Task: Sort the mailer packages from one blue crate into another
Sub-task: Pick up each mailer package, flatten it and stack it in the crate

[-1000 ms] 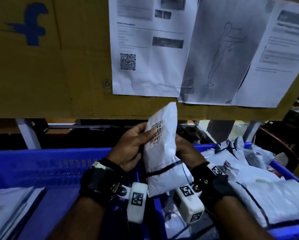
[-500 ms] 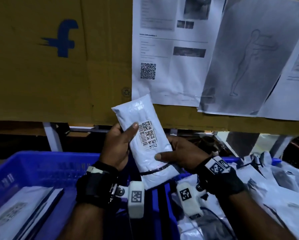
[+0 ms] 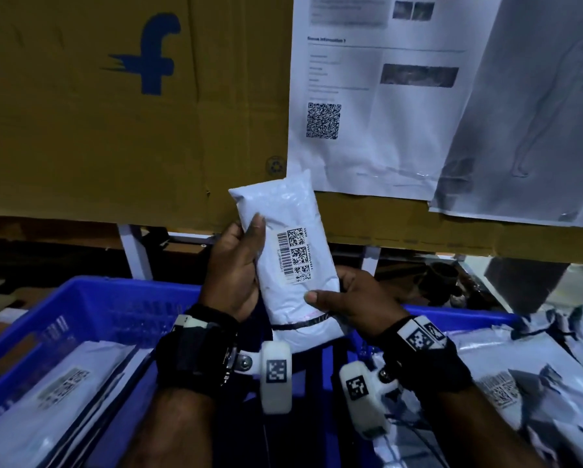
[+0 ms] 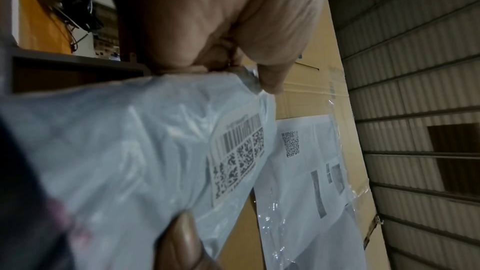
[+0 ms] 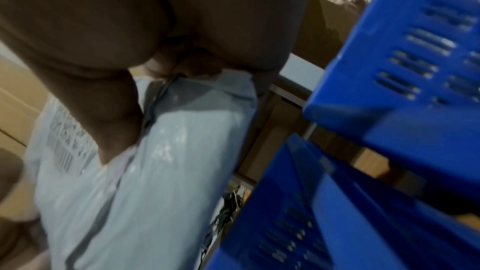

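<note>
A small white mailer package (image 3: pixel 291 265) with a barcode label (image 3: pixel 295 255) stands upright in the air between two blue crates. My left hand (image 3: pixel 236 265) grips its left edge, thumb across the front. My right hand (image 3: pixel 350 297) holds its lower right side, thumb on the front below the label. In the left wrist view the mailer (image 4: pixel 130 151) fills the frame under my palm. The right wrist view shows the mailer (image 5: pixel 155 171) pinched under my thumb. The left blue crate (image 3: pixel 91 309) holds flat mailers (image 3: pixel 60 396). The right blue crate (image 3: pixel 458 315) holds a heap of mailers (image 3: pixel 526 376).
A brown cardboard panel (image 3: pixel 114 130) with a blue logo hangs just behind the hands. Printed sheets (image 3: pixel 384 113) with a QR code are taped to it at the right. White frame legs (image 3: pixel 134 251) stand behind the crates. Blue crate walls (image 5: pixel 389 110) are close at the right.
The mailer has turned from edge-on to label facing me. Both hands have shifted with it toward the left crate, and my right thumb has come round onto its front.
</note>
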`<state>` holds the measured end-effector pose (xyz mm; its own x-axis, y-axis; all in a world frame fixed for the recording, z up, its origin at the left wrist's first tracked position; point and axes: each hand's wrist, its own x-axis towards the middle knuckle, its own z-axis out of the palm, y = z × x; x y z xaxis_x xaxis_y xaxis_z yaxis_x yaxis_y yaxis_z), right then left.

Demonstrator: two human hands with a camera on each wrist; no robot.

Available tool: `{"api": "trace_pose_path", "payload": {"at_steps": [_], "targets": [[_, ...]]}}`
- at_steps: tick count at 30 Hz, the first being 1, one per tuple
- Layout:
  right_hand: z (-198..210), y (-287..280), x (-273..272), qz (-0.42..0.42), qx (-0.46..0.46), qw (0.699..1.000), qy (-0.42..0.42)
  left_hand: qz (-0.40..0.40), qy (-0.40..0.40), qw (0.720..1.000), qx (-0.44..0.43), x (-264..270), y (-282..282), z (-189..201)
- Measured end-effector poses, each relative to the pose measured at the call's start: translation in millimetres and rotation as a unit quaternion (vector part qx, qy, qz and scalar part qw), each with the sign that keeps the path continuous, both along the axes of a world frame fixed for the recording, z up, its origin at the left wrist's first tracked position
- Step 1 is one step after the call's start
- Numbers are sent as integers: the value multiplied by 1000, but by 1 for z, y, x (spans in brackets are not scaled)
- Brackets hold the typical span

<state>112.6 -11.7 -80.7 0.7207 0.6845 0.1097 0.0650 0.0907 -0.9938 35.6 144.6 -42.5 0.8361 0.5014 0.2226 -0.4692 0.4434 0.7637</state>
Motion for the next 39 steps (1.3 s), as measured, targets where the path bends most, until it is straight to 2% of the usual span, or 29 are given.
{"api": "trace_pose_path", "payload": {"at_steps": [4, 8, 12, 18, 22, 26, 29, 31, 34, 39], "targets": [[-2, 1, -5, 5, 32, 999, 10, -28, 24, 994, 104, 0, -4, -6], [6, -7, 0, 2, 45, 999, 23, -6, 18, 996, 83, 2, 1, -8], [9, -14, 2, -3, 44, 999, 29, -58, 48, 992, 97, 3, 3, -16], [19, -23, 6, -23, 94, 995, 33, -140, 100, 952, 254, 4, -15, -22], [26, -35, 14, -61, 151, 982, 91, -163, 143, 912, 347, -2, 2, -21], [32, -50, 19, -54, 144, 979, 132, -103, 114, 940, 304, -7, 20, -19], [35, -49, 18, -61, 149, 975, 152, -20, 67, 974, 214, -1, 22, -20], [34, -49, 18, -60, 153, 974, 158, 10, 38, 988, 152, 4, 22, -19], [33, -48, 17, -58, 142, 975, 158, 17, 10, 996, 90, 5, 19, -14], [32, -47, 15, -61, 147, 976, 151, 47, -3, 994, 94, 4, 16, -12]]}}
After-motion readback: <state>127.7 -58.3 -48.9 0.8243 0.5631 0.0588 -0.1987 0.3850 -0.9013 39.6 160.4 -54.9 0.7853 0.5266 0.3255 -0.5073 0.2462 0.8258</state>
